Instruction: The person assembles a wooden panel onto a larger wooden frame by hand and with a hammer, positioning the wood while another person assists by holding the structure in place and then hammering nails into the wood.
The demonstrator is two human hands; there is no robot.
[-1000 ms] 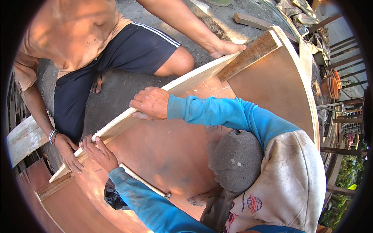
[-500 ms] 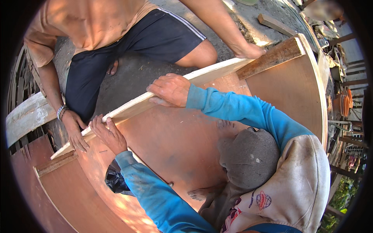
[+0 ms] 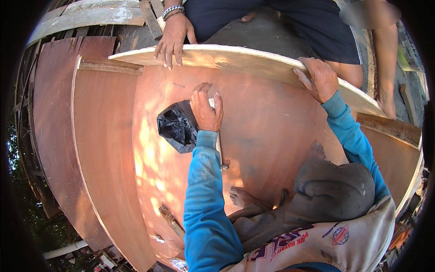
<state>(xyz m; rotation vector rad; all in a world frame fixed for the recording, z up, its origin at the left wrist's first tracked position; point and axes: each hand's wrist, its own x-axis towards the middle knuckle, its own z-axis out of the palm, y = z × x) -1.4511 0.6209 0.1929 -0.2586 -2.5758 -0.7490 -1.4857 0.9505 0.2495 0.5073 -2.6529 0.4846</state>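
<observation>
My right hand (image 3: 319, 79) grips the upper edge of a long plywood strip (image 3: 253, 61), which stands on edge on a reddish plywood panel (image 3: 267, 118). Over the panel, my left hand (image 3: 207, 109) is open, its fingers loosely curved and its thumb apart. Beside it lies a black plastic bag (image 3: 177, 129) with its mouth open. A hammer (image 3: 224, 165) rests on the panel, its pale handle running up beneath my left hand; I cannot tell whether they touch. A nail (image 3: 179, 85) lies near the strip. A co-worker's hand (image 3: 172, 38) rests over the strip's left end.
Wooden battens (image 3: 108, 65) sit near the strip's ends. A short piece of wood (image 3: 171, 221) lies at the lower left of the panel. Another dark reddish board (image 3: 54, 136) is at the left, grey planks (image 3: 95, 16) behind. The co-worker's other hand (image 3: 386, 106) is at the strip's right end.
My left hand has let go of the strip and come down beside the black bag, over the hammer handle. My right hand still grips the strip. The view has turned and shifted left.
</observation>
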